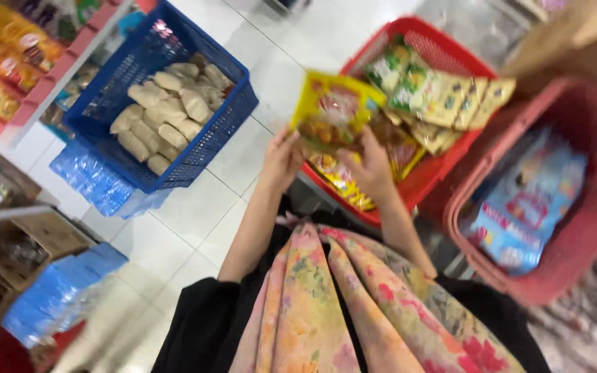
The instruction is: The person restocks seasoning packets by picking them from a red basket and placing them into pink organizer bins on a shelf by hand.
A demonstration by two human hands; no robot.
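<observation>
Floral cloth (354,304) in pink, orange and yellow drapes down the person's front at the bottom of the head view, over black sleeves. Above it two bare forearms rise toward a yellow snack packet (333,110). The left hand (282,160) closes its fingers on the packet's lower left corner, while the right hand (371,166) grips the lower right edge from beneath, so the packet stands just above and between both hands, its printed face turned toward the camera. It hangs over the near rim of a red basket (443,52), which holds more flat packets in yellow, green and gold, some fanned out along its right side. Touching that basket's right side stands a pink basket (575,110) with blue-and-white pouches (526,207) lying inside. Left of the hands, well apart across the white tiled floor (188,207), a blue basket (222,121) carries pale, pillow-shaped bags (164,114) heaped in its middle. Beneath and beside it lie blue plastic-wrapped packs (95,181), with another such stack nearer the lower left. Shelves (70,59) with bright orange and yellow packets line the far left edge, blurred.
</observation>
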